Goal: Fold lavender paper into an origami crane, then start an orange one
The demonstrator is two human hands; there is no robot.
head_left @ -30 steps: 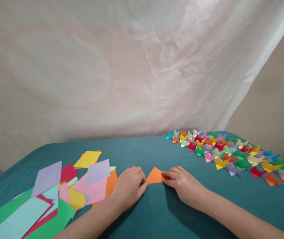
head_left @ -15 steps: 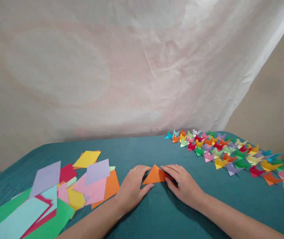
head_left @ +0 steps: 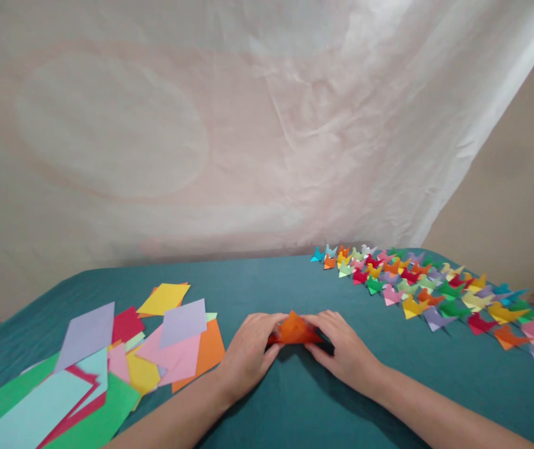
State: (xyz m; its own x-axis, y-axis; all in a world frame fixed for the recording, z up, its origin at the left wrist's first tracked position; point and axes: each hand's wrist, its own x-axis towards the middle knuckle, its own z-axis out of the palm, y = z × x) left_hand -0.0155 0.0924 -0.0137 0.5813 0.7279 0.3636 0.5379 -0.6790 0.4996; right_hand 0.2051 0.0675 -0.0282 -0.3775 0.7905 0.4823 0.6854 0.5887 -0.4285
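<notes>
A folded piece of orange origami paper (head_left: 294, 329) is held between my two hands near the middle of the table, its peak pointing away from me. My left hand (head_left: 254, 343) pinches its left corner, thumb in front and fingers behind. On the other side, my right hand (head_left: 342, 342) grips the right corner in the same manner. The paper's middle bulges toward me and looks slightly blurred. Both corners are partly hidden by my fingers.
Loose coloured paper sheets (head_left: 183, 323) lie overlapping on the left of the teal-covered table (head_left: 257, 280). Rows of small folded paper birds (head_left: 417, 305) stand along the right side. A pale hanging cloth (head_left: 248, 137) closes off the back.
The orange paper has gone from a flatter triangle to a bent, bulging shape. My hands have shifted slightly, and the left now grips the left corner instead of lying beside it.
</notes>
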